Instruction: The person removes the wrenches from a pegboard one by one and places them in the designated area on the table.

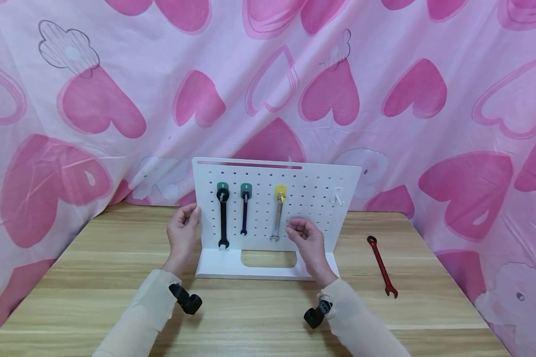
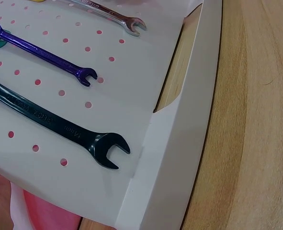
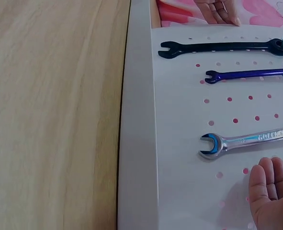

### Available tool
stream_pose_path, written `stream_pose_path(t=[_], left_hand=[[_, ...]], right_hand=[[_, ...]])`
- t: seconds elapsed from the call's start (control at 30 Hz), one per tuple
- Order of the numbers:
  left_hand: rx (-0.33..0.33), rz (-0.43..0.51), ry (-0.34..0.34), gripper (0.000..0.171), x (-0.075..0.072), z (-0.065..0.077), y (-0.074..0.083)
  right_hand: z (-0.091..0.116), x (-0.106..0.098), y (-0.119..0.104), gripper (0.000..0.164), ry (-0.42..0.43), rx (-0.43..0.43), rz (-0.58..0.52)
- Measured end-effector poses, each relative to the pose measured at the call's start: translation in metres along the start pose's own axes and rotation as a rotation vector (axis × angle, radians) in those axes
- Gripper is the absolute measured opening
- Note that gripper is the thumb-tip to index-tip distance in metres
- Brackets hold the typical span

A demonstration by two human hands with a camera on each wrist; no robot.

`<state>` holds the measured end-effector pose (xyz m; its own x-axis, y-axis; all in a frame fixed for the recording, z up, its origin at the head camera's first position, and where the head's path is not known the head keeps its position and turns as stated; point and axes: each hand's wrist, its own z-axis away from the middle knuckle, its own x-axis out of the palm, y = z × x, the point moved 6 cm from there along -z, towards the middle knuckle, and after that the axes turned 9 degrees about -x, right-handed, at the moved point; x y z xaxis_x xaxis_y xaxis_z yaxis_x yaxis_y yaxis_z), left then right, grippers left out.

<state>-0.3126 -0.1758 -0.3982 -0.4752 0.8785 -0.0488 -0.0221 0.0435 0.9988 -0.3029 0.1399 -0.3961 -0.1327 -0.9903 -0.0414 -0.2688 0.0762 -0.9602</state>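
From my remote station I find the right grip (image 1: 307,243) partly open: fingers loosely bent, holding nothing. It is just beside the lower end of the silver wrench (image 1: 277,218), in front of the board (image 1: 326,172); I cannot tell whether it touches the board. The left grip (image 1: 181,235) is at the board's left edge, fingers slightly bent; I cannot tell whether they pinch that edge.

I record the silver wrench hanging from a yellow hook (image 1: 281,189), forked end down. To its left, the purple wrench (image 1: 245,214) and, farther left, the larger black wrench (image 1: 224,220) hang the same way, each on a green hook (image 1: 246,188). A clear hook (image 1: 337,197) is fixed near the board's right edge.

The board is white, perforated and upright on its base. Apart from it, to the right, I note the red wrench (image 1: 381,265) flat on the wooden tabletop (image 1: 429,317), forked end toward the person. Behind everything hangs a pink, heart-printed cloth (image 1: 161,99).
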Motion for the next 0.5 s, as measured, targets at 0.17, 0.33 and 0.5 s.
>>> stream_pose_path(t=[0.17,0.33,0.5], left_hand=[[0.007,-0.001,0.001,0.034,-0.0004,-0.0001,0.0005],[0.004,0.001,0.004,0.033,-0.0004,0.0,0.0012],[0.01,0.0,0.006,0.031,-0.0009,0.0002,0.0014]], right_hand=[[0.0005,0.0053,-0.0014,0.025,0.009,-0.032,0.011],[0.0007,0.0081,-0.0015,0.024,0.011,-0.032,0.019],[0.0011,0.0103,-0.0013,0.026,0.012,-0.025,0.01]])
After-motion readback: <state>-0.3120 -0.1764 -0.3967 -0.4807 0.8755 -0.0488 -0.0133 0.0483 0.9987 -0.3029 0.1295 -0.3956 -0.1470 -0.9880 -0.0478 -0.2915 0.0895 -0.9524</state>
